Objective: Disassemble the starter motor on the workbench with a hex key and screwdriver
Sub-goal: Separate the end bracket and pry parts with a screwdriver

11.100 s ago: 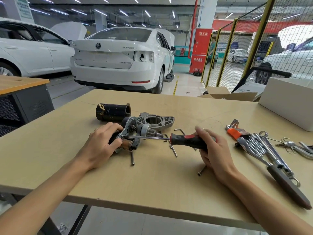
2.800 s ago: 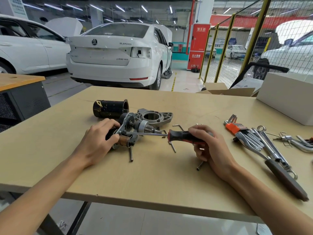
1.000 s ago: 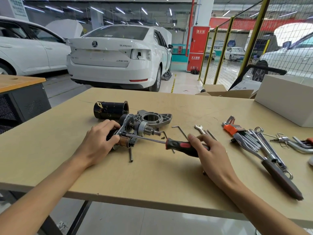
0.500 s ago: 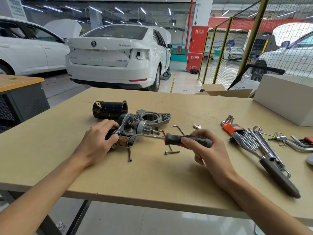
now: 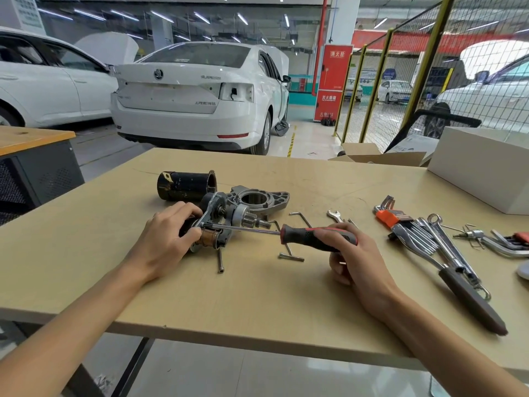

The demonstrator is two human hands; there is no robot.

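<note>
The partly stripped starter motor [image 5: 226, 222] lies on the tan workbench [image 5: 257, 293], its copper commutator and pinion gear exposed. My left hand [image 5: 169, 239] grips its left end. My right hand [image 5: 352, 253] holds the red-and-black screwdriver [image 5: 312, 237] by the handle, and the steel shaft reaches left to the motor's end bracket. The black cylindrical motor housing [image 5: 186, 186] lies behind, and the grey aluminium nose casting [image 5: 263, 199] sits to its right. A long bolt [image 5: 220, 260] and loose hex keys [image 5: 292, 253] lie near the motor.
An orange-clipped hex key set [image 5: 386, 213], spanners [image 5: 449, 247], a dark-handled tool [image 5: 469, 299] and sockets crowd the bench's right side. A white box [image 5: 483, 167] stands at the back right beside an open carton [image 5: 378, 156]. White cars are parked beyond the bench.
My right hand lowered the screwdriver's handle and then raised it back to nearly level, re-gripping it. A small bolt near the hex keys came into sight. My left hand has not moved.
</note>
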